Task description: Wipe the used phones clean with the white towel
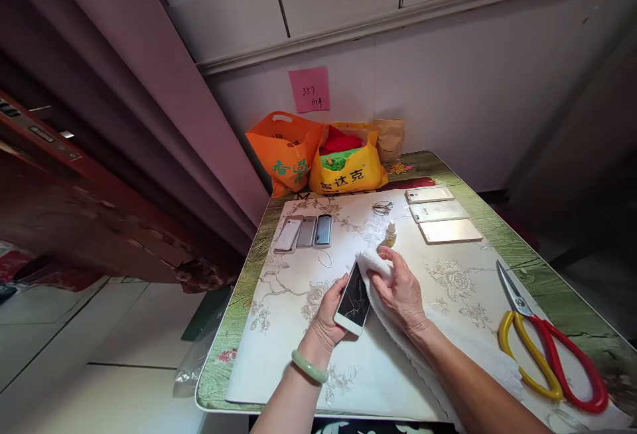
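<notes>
A white smartphone (pixel 354 300) with a dark, cracked screen lies tilted in my left hand (pixel 330 309), whose fingers close round its left edge. A green bangle sits on that wrist. My right hand (pixel 401 291) grips a white cloth (pixel 372 264) and presses it at the phone's upper right edge. The cloth hangs down beneath my right forearm toward the table's front edge. Just beyond my right fingers stands a small dropper bottle (pixel 391 233) with a white cap. My right fingertips are partly hidden by the cloth.
Several phones lie on the floral sheet: a left group (pixel 307 231) and a right row (pixel 444 212). Large scissors (pixel 535 348) with yellow and red handles rest at right. An orange bag (pixel 286 152), a yellow bag (pixel 348 172) and a brown paper bag (pixel 391 139) stand at the back.
</notes>
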### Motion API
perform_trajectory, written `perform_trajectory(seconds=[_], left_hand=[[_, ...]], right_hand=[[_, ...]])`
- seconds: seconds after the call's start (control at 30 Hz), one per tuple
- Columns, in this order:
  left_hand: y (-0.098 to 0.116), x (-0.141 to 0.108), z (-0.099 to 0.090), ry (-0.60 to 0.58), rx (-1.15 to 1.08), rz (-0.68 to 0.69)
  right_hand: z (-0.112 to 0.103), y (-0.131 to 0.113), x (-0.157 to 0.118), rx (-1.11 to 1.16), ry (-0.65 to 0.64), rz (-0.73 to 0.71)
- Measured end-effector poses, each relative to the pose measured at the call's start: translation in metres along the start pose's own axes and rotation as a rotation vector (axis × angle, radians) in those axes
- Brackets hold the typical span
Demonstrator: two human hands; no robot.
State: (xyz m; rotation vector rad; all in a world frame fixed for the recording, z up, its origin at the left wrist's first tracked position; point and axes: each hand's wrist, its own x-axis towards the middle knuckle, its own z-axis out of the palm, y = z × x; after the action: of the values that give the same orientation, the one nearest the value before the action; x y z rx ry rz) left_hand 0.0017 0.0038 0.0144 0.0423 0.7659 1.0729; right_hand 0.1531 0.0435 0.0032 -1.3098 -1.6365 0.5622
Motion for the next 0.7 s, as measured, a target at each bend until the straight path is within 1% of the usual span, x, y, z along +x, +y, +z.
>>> perform_trajectory(seconds=[0.03, 0.07, 0.1, 0.13, 0.23, 0.27, 0.3, 0.37, 0.43, 0.5, 0.53, 0.6, 0.7], left_hand=[[0.000, 0.000, 0.000, -0.007, 0.002, -0.002], [0.000, -0.001, 0.000, -0.017, -0.007, 0.012], [0.001, -0.001, 0.000, -0.030, -0.025, 0.038], [0.001, -0.002, 0.000, -0.045, -0.043, 0.061], [0.003, -0.005, 0.002, -0.105, -0.064, 0.101], [0.004, -0.006, 0.003, -0.127, -0.057, 0.106], [0.004, -0.007, 0.004, -0.144, -0.047, 0.115], [0.005, -0.007, 0.004, -0.157, -0.041, 0.139], [0.006, -0.005, 0.003, -0.136, -0.049, 0.127], [0.006, -0.004, 0.001, -0.084, -0.077, 0.137], [0.005, -0.003, 0.000, -0.055, -0.088, 0.148], [0.004, -0.002, -0.002, -0.012, -0.083, 0.137], [0.002, -0.001, -0.002, -0.006, -0.032, 0.045]], right_hand=[[0.000, -0.001, 0.000, 0.003, 0.017, 0.009], [-0.001, -0.003, -0.001, 0.022, 0.001, -0.016], [-0.002, -0.005, -0.002, 0.056, -0.055, -0.078], [-0.003, -0.007, -0.002, 0.097, -0.146, -0.168], [-0.005, -0.015, -0.003, 0.207, -0.488, -0.470], [-0.006, -0.017, -0.004, 0.221, -0.563, -0.537], [-0.006, -0.018, -0.004, 0.227, -0.607, -0.579], [-0.006, -0.018, -0.004, 0.224, -0.631, -0.598], [-0.005, -0.015, -0.004, 0.203, -0.610, -0.554], [-0.004, -0.011, -0.002, 0.167, -0.534, -0.472], [-0.004, -0.009, -0.001, 0.141, -0.466, -0.418], [-0.004, -0.005, 0.000, 0.077, -0.282, -0.291], [-0.004, -0.004, 0.001, -0.015, -0.001, -0.094]])
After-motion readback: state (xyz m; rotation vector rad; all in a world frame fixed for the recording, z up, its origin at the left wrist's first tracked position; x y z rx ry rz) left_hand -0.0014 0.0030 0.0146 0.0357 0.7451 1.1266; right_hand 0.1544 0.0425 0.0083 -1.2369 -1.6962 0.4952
